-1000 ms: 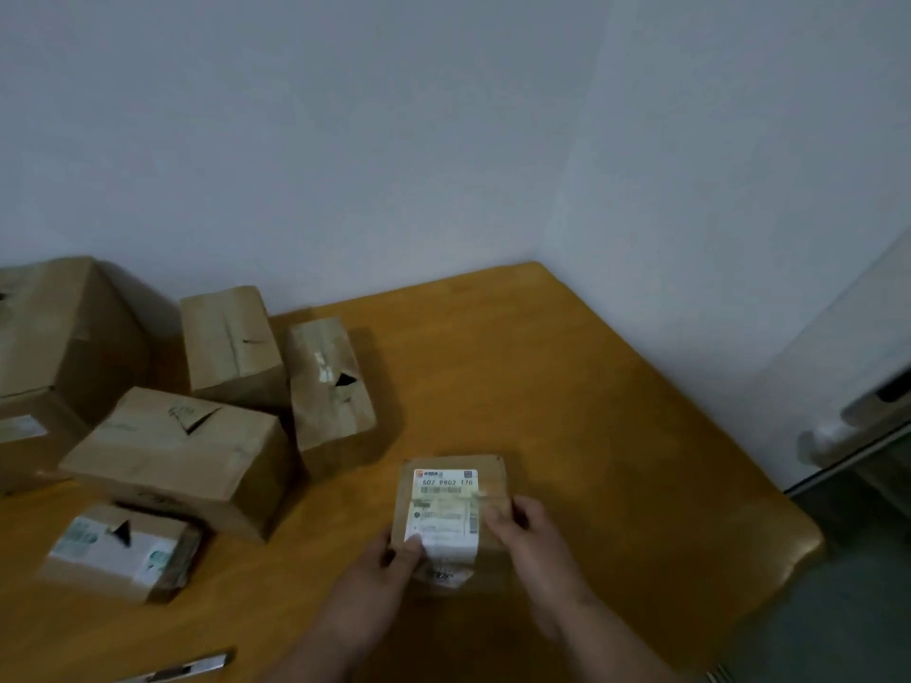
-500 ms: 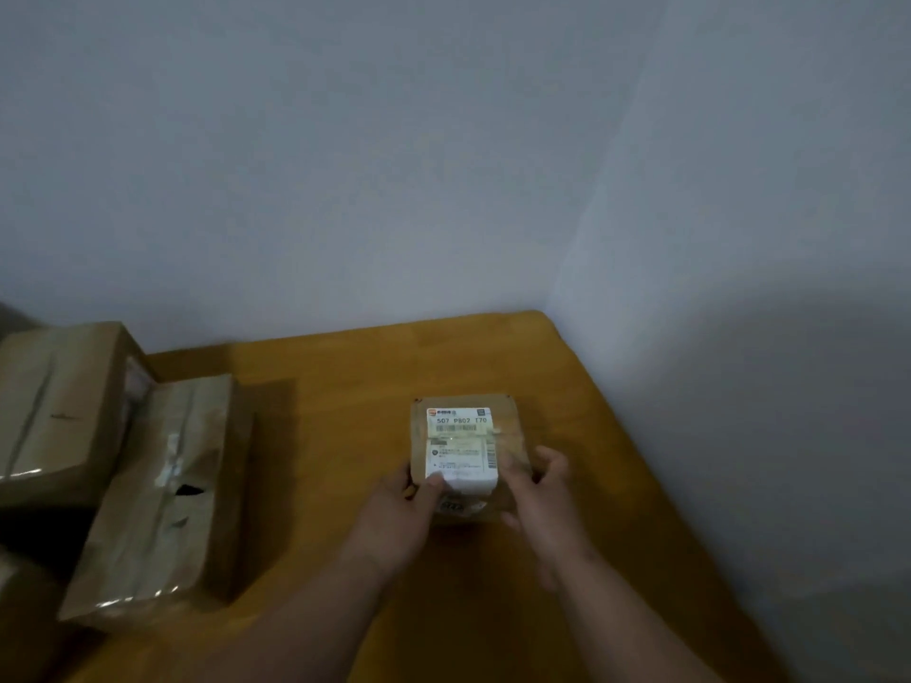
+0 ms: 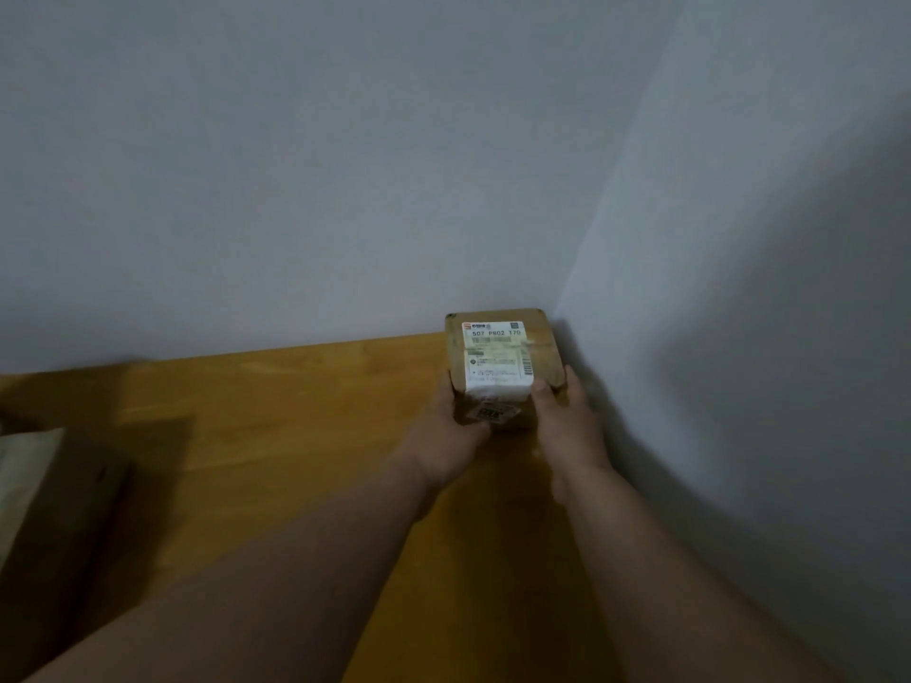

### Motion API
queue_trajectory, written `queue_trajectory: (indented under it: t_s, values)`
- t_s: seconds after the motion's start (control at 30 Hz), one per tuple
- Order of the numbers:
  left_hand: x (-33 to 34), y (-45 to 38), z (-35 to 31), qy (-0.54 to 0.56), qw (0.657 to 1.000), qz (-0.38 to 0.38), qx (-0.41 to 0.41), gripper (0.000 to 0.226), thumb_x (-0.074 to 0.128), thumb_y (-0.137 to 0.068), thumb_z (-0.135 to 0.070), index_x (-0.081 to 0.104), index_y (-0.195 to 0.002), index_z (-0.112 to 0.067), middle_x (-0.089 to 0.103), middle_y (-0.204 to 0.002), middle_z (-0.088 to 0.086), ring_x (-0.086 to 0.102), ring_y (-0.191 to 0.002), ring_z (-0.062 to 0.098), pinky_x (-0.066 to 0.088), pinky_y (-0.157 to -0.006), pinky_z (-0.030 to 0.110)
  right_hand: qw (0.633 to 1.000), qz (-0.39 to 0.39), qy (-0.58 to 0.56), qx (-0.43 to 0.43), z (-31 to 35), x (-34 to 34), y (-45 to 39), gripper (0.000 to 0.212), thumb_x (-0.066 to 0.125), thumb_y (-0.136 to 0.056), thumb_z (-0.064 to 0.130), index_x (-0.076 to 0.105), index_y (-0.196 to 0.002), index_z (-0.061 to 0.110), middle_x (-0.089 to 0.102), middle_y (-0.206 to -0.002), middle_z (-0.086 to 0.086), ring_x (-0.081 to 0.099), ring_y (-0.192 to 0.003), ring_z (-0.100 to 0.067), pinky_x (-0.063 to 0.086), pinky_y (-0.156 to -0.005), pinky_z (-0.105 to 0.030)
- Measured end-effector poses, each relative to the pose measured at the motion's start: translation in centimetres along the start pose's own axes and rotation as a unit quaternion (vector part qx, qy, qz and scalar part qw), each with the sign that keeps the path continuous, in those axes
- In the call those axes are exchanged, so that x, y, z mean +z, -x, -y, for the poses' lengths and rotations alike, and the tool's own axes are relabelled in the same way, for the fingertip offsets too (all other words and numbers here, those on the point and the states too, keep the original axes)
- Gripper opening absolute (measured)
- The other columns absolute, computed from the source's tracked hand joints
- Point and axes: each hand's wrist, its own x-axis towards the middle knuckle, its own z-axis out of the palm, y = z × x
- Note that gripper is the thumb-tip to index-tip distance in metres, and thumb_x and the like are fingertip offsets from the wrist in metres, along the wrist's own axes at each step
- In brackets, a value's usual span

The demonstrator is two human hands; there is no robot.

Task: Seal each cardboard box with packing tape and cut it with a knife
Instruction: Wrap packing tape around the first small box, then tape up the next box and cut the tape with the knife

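A small cardboard box [image 3: 547, 357] with a white shipping label on top sits at the far right corner of the wooden table [image 3: 305, 416], close to both walls. My left hand [image 3: 443, 436] grips its left near side. On the right near side, my right hand [image 3: 567, 421] holds it with the thumb on the label's edge. Clear tape crosses the label. No tape roll or knife is in view.
Another cardboard box [image 3: 44, 490], blurred, lies at the left edge of the table. White walls meet in a corner just behind and to the right of the small box.
Both hands have pushed the small box away from me, toward the far right corner by the walls. My view has swung right, so the other boxes and the knife have left the frame.
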Motion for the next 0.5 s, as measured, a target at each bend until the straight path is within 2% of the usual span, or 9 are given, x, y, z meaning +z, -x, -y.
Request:
queue_trajectory:
  t_s: [0.03, 0.1, 0.17, 0.27, 0.33, 0.4, 0.5]
  values:
    - [0.0, -0.7, -0.1, 0.002, 1.0, 0.002, -0.002, 0.07, 0.056, -0.094, -0.005, 0.029, -0.146, -0.042, 0.051, -0.101, -0.036, 0.051, -0.081, -0.018, 0.043, -0.059, 0.004, 0.999, 0.012, -0.042, 0.016, 0.2, 0.3, -0.4, 0.051, 0.047, -0.1, 0.04, 0.029, -0.148, 0.042, 0.048, -0.142, -0.002, 0.054, -0.12, -0.029, 0.05, -0.097, -0.047]
    - [-0.3, -1.4, -0.6, 0.019, 1.0, -0.001, -0.01, 0.08, 0.057, -0.094, -0.008, 0.015, -0.153, -0.041, 0.054, -0.133, -0.018, 0.051, -0.1, -0.004, 0.04, -0.083, 0.015, 0.993, 0.017, -0.108, 0.033, 0.5, 1.0, -0.8, 0.055, 0.048, -0.101, 0.035, 0.024, -0.151, 0.039, 0.053, -0.138, -0.001, 0.059, -0.114, -0.026, 0.05, -0.096, -0.045]
    - [-0.8, -1.0, -1.0, 0.021, 0.999, -0.021, -0.021, 0.085, 0.059, -0.095, -0.016, 0.003, -0.155, -0.039, 0.041, -0.152, -0.002, 0.046, -0.119, 0.011, 0.033, -0.092, 0.021, 0.991, -0.005, -0.122, 0.045, 0.4, 1.4, -0.5, 0.059, 0.049, -0.1, 0.035, 0.02, -0.152, 0.037, 0.054, -0.138, -0.002, 0.06, -0.113, -0.022, 0.047, -0.101, -0.047]
    - [-2.5, 1.4, 0.3, -0.01, 0.999, -0.043, -0.016, 0.083, 0.06, -0.096, -0.024, 0.002, -0.155, -0.037, 0.025, -0.16, 0.0, 0.034, -0.139, 0.017, 0.035, -0.107, 0.029, 0.993, 0.003, -0.099, 0.07, -0.9, 2.6, 2.0, 0.056, 0.053, -0.098, 0.034, 0.027, -0.148, 0.032, 0.055, -0.127, 0.003, 0.062, -0.101, -0.017, 0.049, -0.099, -0.048]
    - [-4.2, 4.2, 2.0, -0.049, 0.997, -0.053, -0.031, 0.081, 0.059, -0.097, -0.027, 0.005, -0.156, -0.034, 0.02, -0.162, -0.001, 0.027, -0.145, 0.018, 0.03, -0.115, 0.036, 0.995, 0.045, -0.033, 0.081, -2.3, 3.9, 5.0, 0.053, 0.055, -0.097, 0.032, 0.033, -0.145, 0.031, 0.054, -0.126, 0.002, 0.061, -0.105, -0.021, 0.048, -0.099, -0.049]
    - [-6.3, 7.0, 4.0, -0.079, 0.994, -0.063, -0.044, 0.077, 0.058, -0.097, -0.027, 0.009, -0.156, -0.03, 0.024, -0.161, 0.0, 0.029, -0.144, 0.018, 0.031, -0.115, 0.037, 0.994, 0.088, 0.023, 0.064, -3.7, 5.7, 8.5, 0.04, 0.056, -0.097, 0.03, 0.045, -0.135, 0.027, 0.056, -0.128, -0.002, 0.059, -0.111, -0.025, 0.046, -0.101, -0.051]
    - [-9.8, 11.8, 6.7, -0.104, 0.99, -0.072, -0.063, 0.072, 0.058, -0.097, -0.029, 0.017, -0.156, -0.026, 0.032, -0.157, 0.001, 0.038, -0.138, 0.017, 0.035, -0.112, 0.032, 0.985, 0.152, 0.064, 0.043, -5.6, 8.9, 14.3, 0.02, 0.056, -0.097, 0.024, 0.054, -0.117, 0.027, 0.059, -0.118, -0.002, 0.058, -0.11, -0.022, 0.046, -0.101, -0.049]
